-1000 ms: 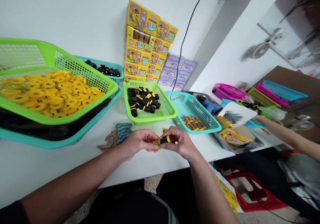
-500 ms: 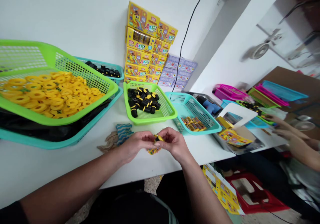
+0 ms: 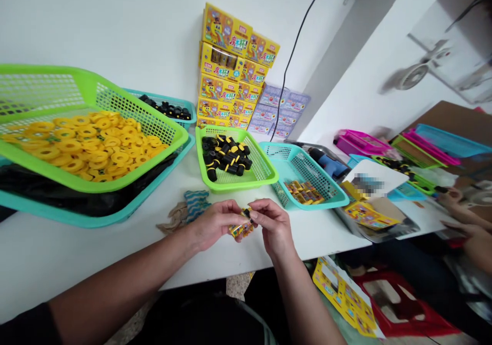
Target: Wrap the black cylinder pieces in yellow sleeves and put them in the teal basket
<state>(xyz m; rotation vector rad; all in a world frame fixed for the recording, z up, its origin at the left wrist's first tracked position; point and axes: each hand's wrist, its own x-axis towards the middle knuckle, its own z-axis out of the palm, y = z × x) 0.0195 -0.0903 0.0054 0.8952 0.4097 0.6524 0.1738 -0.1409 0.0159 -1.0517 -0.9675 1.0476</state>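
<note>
Over the front edge of the table, my left hand (image 3: pixel 215 224) is closed around a small printed yellow tube (image 3: pixel 239 229). My right hand (image 3: pixel 272 227) pinches the dark end of the same tube between thumb and fingers; fingertips partly cover it. Just ahead stands a green basket (image 3: pixel 246 183) of black-and-yellow caps (image 3: pixel 228 156). To its right, a turquoise basket (image 3: pixel 334 199) holds several similar printed tubes (image 3: pixel 303 192). A blue wavy-patterned cloth (image 3: pixel 196 204) lies beside my left hand, with a beige cloth (image 3: pixel 172 218) against it.
At left, a large green basket (image 3: pixel 77 181) of yellow rings (image 3: pixel 96 147) rests on a turquoise one (image 3: pixel 92 219). Yellow boxes (image 3: pixel 226 68) are stacked against the wall. A metal tray (image 3: pixel 400 229) holds cartons at right, near a co-worker's hands (image 3: pixel 457 206).
My hands have turned the tube so more of its printed side shows. My right fingers have shifted onto its dark end. The view has swung slightly left.
</note>
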